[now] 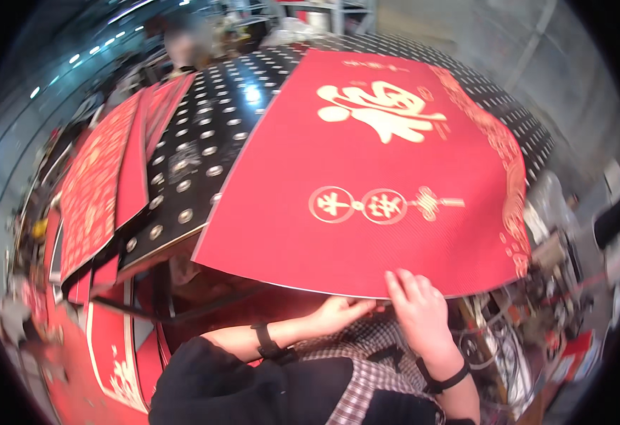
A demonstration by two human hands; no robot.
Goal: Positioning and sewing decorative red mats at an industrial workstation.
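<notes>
A large red floor mat (pixel 274 205) with gold characters and a scalloped patterned border lies over the black table, its near edge hanging past the table's front. At that near edge my right hand (pixel 420 304) grips the mat, fingers laid over the top and the thumb side hidden. My left hand (pixel 342 312) is close beside it, just below the same edge, with fingers bent together against the rim and their tips partly out of sight. A dark wristband (pixel 267 342) circles my left wrist, and another black band (pixel 444 377) is on the right.
The black table (pixel 207 127) is dotted with shiny metal studs. More red mats (pixel 101 177) are stacked on its left side, and others (pixel 111 354) lie lower at the left. Cluttered goods and cables (pixel 508 354) fill the right side. A blurred person (pixel 182 49) is at the far left.
</notes>
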